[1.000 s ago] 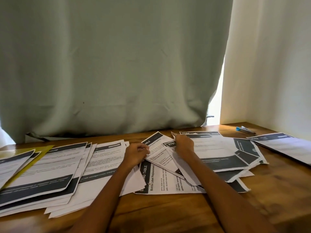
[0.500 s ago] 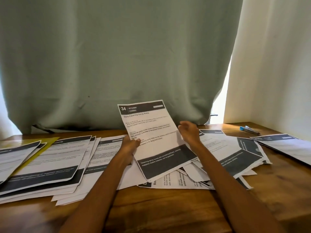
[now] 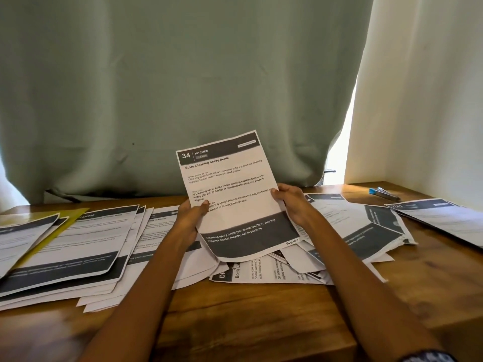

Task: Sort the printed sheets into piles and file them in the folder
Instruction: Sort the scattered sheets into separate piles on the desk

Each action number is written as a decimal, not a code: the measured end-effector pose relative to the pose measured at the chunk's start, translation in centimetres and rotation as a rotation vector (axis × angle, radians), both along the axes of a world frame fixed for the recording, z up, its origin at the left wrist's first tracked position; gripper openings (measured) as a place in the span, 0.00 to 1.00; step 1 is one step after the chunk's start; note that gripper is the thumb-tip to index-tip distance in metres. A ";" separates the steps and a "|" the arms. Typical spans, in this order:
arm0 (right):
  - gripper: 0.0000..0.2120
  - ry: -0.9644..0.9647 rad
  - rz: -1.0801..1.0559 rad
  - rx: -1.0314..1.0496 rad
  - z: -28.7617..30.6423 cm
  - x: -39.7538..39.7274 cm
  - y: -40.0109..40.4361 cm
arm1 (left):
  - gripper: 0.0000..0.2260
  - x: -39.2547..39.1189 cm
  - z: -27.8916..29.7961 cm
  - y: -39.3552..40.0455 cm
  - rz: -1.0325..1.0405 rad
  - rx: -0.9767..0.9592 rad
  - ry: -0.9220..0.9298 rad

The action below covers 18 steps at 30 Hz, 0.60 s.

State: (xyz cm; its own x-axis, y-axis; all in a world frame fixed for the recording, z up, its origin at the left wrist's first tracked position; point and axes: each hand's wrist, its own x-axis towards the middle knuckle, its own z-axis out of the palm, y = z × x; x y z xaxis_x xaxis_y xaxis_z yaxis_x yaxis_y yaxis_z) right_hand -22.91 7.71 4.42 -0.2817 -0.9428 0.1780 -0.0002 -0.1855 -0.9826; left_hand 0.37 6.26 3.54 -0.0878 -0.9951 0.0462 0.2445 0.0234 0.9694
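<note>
One printed sheet [image 3: 235, 194] stands almost upright between my hands, tilted a little so its top leans to my right. It carries a dark header band with "34" and "KITCHEN", the title "Store Cleaning Spray Bottle", some bold lines mid-page, and a wide dark band across the foot, whose lower edge curls down onto the loose papers under it (a handwritten page note sits at its lower right corner, too small to read surely). My left hand [image 3: 189, 218] grips the sheet's left edge, thumb pressed on the printed face and fingers curled behind. My right hand [image 3: 292, 205] holds the right edge, thumb on the front margin, fingers wrapped behind the paper.

Below and just beyond my right fingers lies a scattered heap of sheets [image 3: 352, 231], overlapping at odd angles. Past my left fingers sit fanned piles [image 3: 78, 246], and a yellow folder [image 3: 62, 223] shows between them. Well beyond my right hand, one single sheet [image 3: 441, 218] lies near the wooden table's [image 3: 261, 322] edge, with a blue-capped pen [image 3: 384, 193] behind it. A green curtain [image 3: 170, 87] hangs behind everything.
</note>
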 end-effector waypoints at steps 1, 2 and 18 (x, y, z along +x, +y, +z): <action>0.11 -0.009 -0.006 -0.006 -0.1 -0.1 -0.1 | 0.12 0.0 0.0 0.1 -0.010 -0.008 -0.002; 0.11 -0.015 -0.014 -0.012 -0.1 -0.2 -0.1 | 0.13 0.0 -0.1 0.1 -0.022 -0.016 -0.002; 0.12 0.493 -0.704 -0.119 2.7 -11.1 6.6 | 0.32 -15.0 2.4 4.2 -0.102 -0.446 -0.336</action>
State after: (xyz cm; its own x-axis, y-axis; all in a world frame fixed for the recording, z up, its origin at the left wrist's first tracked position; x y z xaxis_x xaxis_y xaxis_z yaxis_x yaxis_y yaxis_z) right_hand -34.03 14.36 7.11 -0.6573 -0.5456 0.5200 -0.5747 -0.0835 -0.8141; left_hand -14.63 10.43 5.89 -0.2649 -0.8711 0.4134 -0.0530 0.4413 0.8958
